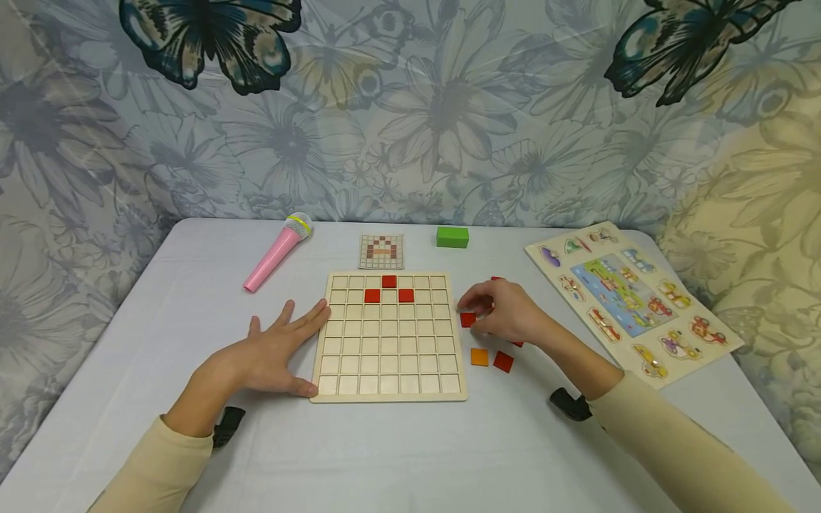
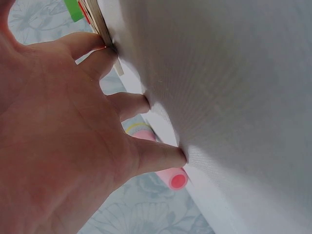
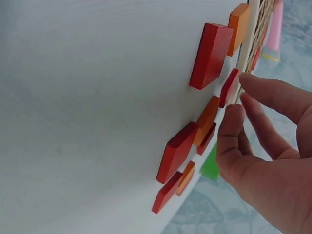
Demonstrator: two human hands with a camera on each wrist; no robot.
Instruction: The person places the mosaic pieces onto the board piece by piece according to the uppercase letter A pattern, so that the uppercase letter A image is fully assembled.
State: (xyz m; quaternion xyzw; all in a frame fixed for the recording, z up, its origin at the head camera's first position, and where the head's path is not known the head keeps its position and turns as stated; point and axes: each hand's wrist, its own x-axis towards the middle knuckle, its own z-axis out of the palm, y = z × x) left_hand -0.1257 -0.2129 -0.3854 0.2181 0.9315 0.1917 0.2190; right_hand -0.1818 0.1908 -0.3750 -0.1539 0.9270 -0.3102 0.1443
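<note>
A light wooden grid board (image 1: 389,345) lies flat, with red square tiles (image 1: 388,282) in its upper rows. Fingers spread, my left hand (image 1: 272,360) rests beside it, with fingertips and thumb at the board's left edge. Over loose tiles at the right of the board is my right hand (image 1: 509,313), its fingers bent and the thumb apart from them. A red tile (image 1: 468,320) lies beneath its fingertips; in the right wrist view that red tile (image 3: 229,87) is near a fingertip, and nothing shows between the fingers. Other loose tiles are partly hidden under the hand.
An orange tile (image 1: 479,357) and a red tile (image 1: 503,362) lie nearer me. Behind the board are a small pattern card (image 1: 381,252) and a green block (image 1: 452,237). A pink microphone (image 1: 276,255) lies at back left, a picture puzzle board (image 1: 631,303) at right.
</note>
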